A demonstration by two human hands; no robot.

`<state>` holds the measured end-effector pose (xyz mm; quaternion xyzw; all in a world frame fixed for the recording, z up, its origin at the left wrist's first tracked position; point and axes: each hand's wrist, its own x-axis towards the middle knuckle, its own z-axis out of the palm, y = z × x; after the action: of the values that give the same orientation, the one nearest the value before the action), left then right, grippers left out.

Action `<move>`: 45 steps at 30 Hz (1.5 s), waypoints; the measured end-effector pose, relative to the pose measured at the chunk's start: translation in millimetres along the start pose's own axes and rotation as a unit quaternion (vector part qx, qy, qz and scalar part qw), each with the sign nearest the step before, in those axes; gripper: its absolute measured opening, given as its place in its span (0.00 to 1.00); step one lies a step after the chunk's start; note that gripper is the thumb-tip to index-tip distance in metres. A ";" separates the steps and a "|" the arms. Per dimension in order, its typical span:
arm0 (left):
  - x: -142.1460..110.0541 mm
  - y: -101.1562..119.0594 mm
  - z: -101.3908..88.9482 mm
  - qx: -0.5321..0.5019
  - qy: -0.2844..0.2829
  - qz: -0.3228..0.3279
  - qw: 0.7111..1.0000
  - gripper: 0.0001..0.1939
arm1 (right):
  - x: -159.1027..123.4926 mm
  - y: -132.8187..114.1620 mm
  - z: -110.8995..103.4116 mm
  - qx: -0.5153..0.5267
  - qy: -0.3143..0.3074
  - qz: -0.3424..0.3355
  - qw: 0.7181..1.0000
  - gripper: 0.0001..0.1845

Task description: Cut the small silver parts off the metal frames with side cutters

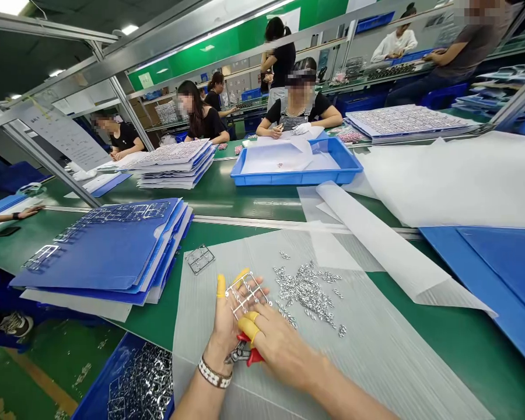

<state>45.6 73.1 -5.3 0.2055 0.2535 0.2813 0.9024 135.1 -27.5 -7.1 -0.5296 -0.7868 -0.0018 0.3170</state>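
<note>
My left hand (226, 315), palm up with yellow finger cots on it, holds a small shiny sprue frame (246, 297) across its palm and fingers. My right hand (273, 338) is closed around red-handled nippers (254, 356), whose metal jaws point left by the left wrist. Its fingertips, two in yellow cots, reach the lower edge of the frame. To the right of both hands lies a loose pile of small silvery parts (308, 291) on a translucent white sheet (376, 356). Another sprue frame (200, 259) rests on the sheet's upper left corner.
Blue and white sheets (100, 251) with frames on top are stacked at left. A blue bin (91, 385) of sprue scraps sits below the table edge. Across the bench stands a blue tray (297, 176). Rolled white film (402, 256) lies at right. Several people work beyond.
</note>
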 end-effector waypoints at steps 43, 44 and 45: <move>4.0 -29.3 -8.6 0.179 0.089 0.129 0.971 0.36 | 28.1 9.9 -49.5 -0.152 -0.209 0.253 0.932 0.18; 3.8 -28.3 -9.1 0.175 0.089 0.129 0.972 0.37 | 28.2 9.9 -50.2 -0.154 -0.210 0.251 0.932 0.18; 3.4 -27.0 -9.4 0.171 0.088 0.128 0.973 0.37 | 27.9 10.4 -50.9 -0.157 -0.210 0.251 0.932 0.18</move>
<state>53.5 56.9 -27.7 0.3617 0.3479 0.3638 0.7847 162.4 -17.0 44.1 -0.7410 -0.6665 0.0659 0.0475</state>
